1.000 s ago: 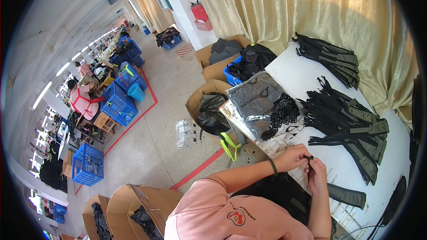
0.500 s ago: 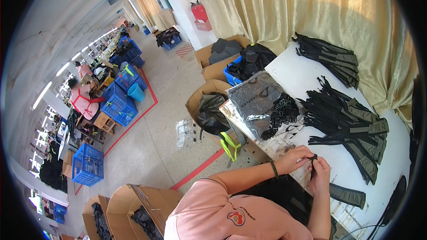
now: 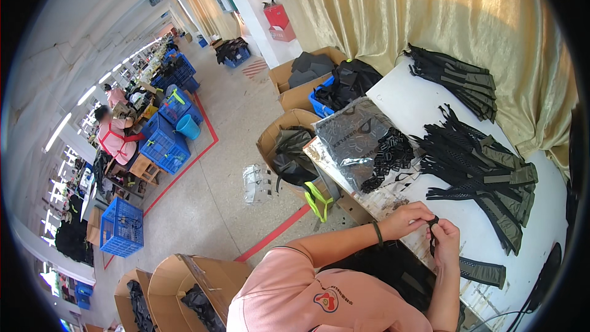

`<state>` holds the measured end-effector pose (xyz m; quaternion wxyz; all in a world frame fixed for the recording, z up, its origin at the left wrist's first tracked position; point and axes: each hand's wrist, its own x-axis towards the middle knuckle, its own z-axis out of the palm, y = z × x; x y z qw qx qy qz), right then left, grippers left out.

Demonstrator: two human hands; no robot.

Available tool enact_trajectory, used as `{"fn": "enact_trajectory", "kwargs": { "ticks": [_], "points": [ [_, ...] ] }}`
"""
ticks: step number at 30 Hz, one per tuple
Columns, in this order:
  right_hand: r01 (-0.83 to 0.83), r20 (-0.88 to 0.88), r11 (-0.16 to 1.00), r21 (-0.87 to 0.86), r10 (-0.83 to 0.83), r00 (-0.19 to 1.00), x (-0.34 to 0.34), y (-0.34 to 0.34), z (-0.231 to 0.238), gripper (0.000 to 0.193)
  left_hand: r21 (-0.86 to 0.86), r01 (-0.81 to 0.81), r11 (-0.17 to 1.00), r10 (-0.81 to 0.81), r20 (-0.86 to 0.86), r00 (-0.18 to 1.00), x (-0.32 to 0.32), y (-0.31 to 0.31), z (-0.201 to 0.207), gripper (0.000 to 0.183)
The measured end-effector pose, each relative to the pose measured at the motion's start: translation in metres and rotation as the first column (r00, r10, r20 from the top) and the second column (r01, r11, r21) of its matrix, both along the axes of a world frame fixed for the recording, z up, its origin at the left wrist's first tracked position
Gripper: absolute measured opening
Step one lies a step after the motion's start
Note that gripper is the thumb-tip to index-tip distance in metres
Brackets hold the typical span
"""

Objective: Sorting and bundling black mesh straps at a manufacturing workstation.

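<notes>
Above the near edge of the white table point(image 3: 393, 101), my left hand point(image 3: 412, 217) pinches the end of a narrow black webbing strap point(image 3: 434, 221). My right hand point(image 3: 447, 245) is closed on the same strap just beside it, fingertips almost meeting. Any small fitting at the strap's end is too small to make out. A grey-and-black fabric strap piece point(image 3: 482, 272) lies beside my right wrist; whether it joins the held webbing is hidden by the hand. Beyond my hands, black plastic buckles point(image 3: 393, 155) spill from a clear plastic bag point(image 3: 353, 135).
A fanned pile of similar strap pieces point(image 3: 485, 172) covers the table's right side, with another bundle point(image 3: 455, 80) by the curtain point(image 3: 393, 6). Cardboard boxes point(image 3: 270, 141) and a blue crate point(image 3: 321, 101) stand left of the table. A co-worker point(image 3: 114, 138) sits far left.
My right hand has shifted slightly right, and its fingers have moved along the black webbing. My left hand stays nearly in place.
</notes>
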<state>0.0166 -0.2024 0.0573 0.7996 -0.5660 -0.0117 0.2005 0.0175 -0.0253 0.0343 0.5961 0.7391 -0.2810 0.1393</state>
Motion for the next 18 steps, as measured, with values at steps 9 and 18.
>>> {"fn": "enact_trajectory", "kwargs": {
  "ticks": [9, 18],
  "points": [
    [0.093, 0.103, 0.995, 0.041, -0.097, 0.990, -0.002, 0.004, 0.011, 0.019, 0.041, -0.006, 0.999, 0.007, -0.024, 1.000, 0.001, -0.003, -0.005, 0.018],
    [0.224, 0.648, 0.876, -0.428, 0.125, 0.751, -0.007, 0.006, 0.006, 0.011, -0.642, -0.162, 0.749, -0.488, -0.701, 0.520, 0.004, -0.010, -0.011, 0.009]
  ]
}}
